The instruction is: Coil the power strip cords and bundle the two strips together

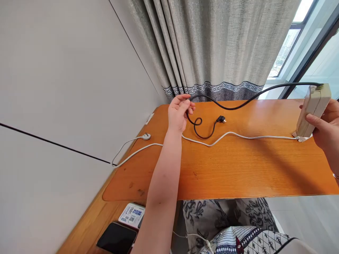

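Nearest me, a dark phone (117, 238) and a white printed item (132, 215) lie beside my left forearm, below the surface (225, 169). Farther in, a white cord (265, 137) snakes across that surface under my left arm, its white plug (146, 136) lying over on the left; I'd best hold the black line above it so the two don't cross.

At the right, my right fingers (314, 120) grip an off-white block (311, 113), thumb on the near side and others behind it, raised and tilted at the surface's far right. A firm, quiet hold there should spare the spot where the black cord (230, 109) enters its top.

My left fingers (185, 104) pinch that cord between thumb and forefinger, the rest loosely curled. Between my hands it sags, so a gentle pull outward would, I judge, even it out. Past my pinch hangs a small loop, then the black plug (221, 119) lies on the surface; I'd ease that loop open rather than yank it tight. Beyond hangs the grey curtain (225, 42).
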